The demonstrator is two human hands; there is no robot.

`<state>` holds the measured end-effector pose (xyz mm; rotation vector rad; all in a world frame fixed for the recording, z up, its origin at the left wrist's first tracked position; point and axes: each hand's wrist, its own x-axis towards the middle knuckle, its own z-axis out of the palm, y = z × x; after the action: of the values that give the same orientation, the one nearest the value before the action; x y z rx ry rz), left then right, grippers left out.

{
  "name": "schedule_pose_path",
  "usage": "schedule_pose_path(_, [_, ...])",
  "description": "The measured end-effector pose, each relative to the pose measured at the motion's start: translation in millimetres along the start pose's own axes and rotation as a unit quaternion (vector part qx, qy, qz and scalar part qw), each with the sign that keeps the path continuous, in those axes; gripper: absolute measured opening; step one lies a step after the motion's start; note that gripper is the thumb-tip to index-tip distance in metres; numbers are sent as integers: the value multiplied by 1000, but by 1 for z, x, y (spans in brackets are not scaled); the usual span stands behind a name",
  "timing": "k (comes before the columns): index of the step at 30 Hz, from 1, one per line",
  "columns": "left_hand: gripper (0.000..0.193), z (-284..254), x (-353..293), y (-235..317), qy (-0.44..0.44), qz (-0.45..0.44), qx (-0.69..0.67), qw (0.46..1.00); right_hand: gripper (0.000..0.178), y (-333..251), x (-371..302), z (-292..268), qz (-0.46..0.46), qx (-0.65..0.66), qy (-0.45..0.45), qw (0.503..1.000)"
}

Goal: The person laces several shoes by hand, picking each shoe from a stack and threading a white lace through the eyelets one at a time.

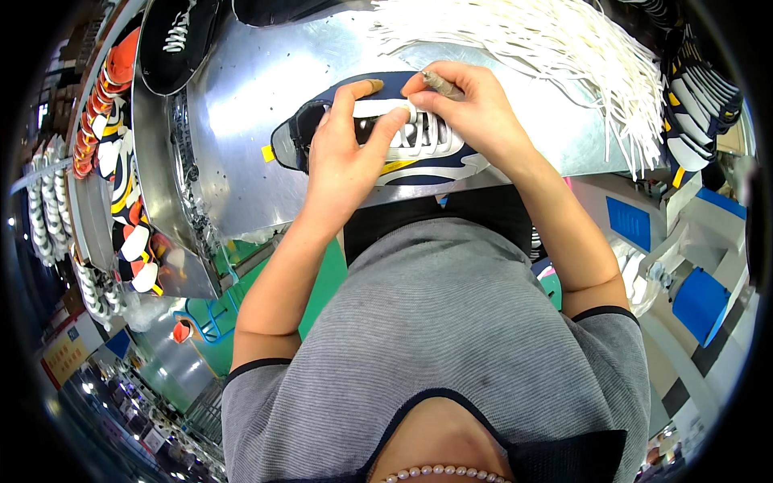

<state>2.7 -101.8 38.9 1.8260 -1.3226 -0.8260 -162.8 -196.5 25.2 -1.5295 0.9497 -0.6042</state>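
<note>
A navy, white and grey sports shoe upper (439, 167) with yellow accents lies sideways, its dark heel opening to the left. White lace (423, 138) crosses its front in several rows. My left hand (346, 145) grips the shoe's collar and eyelet area, thumb on the near side. A tan cover wraps one of its fingertips, on the far side. My right hand (475, 105) is closed over the eyelets, thumb and index finger together. Within its grasp sits a short, beige-grey wrapped stick-like tool (442, 85); its tip is hidden.
Beneath the shoe is a shiny metal table (241, 177). A big heap of white laces (531, 40) spreads over its far right. Striped shoe uppers (699, 105) are stacked at the right edge. A black shoe (177, 40) stands far left, beside a rack of orange and white pieces (105, 105).
</note>
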Motion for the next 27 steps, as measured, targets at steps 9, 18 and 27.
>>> schedule_pose_path(9, [40,20,0,-6,124,74,66,987,18,-1,-22,-2,-47,16,38,998])
schedule_pose_path(18, [38,21,-5,2,132,89,130,979,10,-3,-39,-14,-90,-155,0,984])
schedule_pose_path(27, [25,20,-10,-6,131,162,28,978,23,-4,-16,30,-178,-397,-9,900])
